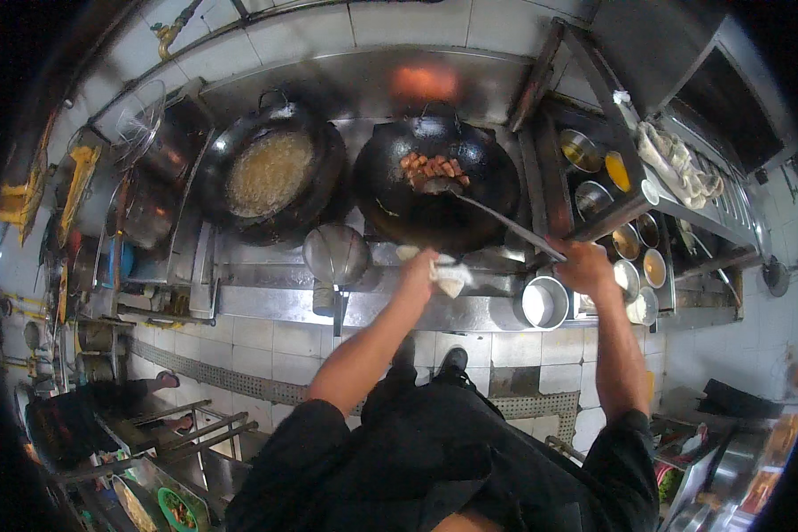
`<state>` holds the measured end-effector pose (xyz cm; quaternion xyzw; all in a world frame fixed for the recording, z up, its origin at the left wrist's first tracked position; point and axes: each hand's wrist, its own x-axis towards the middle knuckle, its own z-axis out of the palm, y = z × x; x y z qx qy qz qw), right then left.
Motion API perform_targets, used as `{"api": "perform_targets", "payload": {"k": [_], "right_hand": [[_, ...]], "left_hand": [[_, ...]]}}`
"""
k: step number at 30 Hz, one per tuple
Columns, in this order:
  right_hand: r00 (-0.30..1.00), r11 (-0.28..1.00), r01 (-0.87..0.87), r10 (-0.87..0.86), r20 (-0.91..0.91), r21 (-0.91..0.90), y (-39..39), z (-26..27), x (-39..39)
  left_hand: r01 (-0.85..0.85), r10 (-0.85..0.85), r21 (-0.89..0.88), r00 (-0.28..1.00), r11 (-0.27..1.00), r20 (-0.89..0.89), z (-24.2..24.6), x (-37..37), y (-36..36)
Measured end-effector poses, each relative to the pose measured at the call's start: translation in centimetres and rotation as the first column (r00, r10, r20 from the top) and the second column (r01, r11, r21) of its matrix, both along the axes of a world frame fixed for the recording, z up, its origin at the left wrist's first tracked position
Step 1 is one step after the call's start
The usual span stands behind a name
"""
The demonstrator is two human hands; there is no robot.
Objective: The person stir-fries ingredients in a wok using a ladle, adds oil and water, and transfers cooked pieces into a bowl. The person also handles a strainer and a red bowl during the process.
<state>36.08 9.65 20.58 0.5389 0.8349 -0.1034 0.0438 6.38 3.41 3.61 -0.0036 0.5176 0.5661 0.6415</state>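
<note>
My right hand (582,266) grips the handle of a long metal ladle (499,216). Its bowl rests inside a dark wok (439,219), against a heap of browned meat chunks (435,166) at the far side. At the near rim of that wok, my left hand (420,271) is closed around a folded whitish cloth (452,278); whether it also grips the rim or a handle cannot be told. To the left sits a second wok (332,173) of bubbling, pale golden liquid (269,174). A round metal strainer (334,254) lies at the stove's front, between the woks.
A white-lined metal pot (544,303) stands on the front ledge by my right wrist. Several seasoning containers (626,241) crowd the right side beneath a metal shelf frame (612,216) with a rag (678,166). Another person (73,422) is at the lower left, near a metal rack (199,432).
</note>
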Motion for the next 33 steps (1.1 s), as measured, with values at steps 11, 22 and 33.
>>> {"api": "perform_targets", "payload": {"k": [11, 22, 33], "right_hand": [[0.999, 0.982, 0.047, -0.045, 0.015, -0.181, -3.9, 5.3, 0.2], [0.997, 0.992, 0.06, -0.064, -0.038, -0.111, -3.8, 4.2, -0.5], [0.993, 0.992, 0.115, -0.114, -0.025, 0.042, 0.1, -3.3, -1.4]], "left_hand": [[0.061, -0.056, -0.09, 0.997, 0.994, 0.061, 6.1, -0.4, 0.6], [-0.018, 0.018, -0.023, 0.999, 1.0, 0.028, -0.7, 0.8, -5.1], [0.024, -0.026, -0.093, 0.999, 0.995, -0.022, -7.0, 3.0, -5.1]]}}
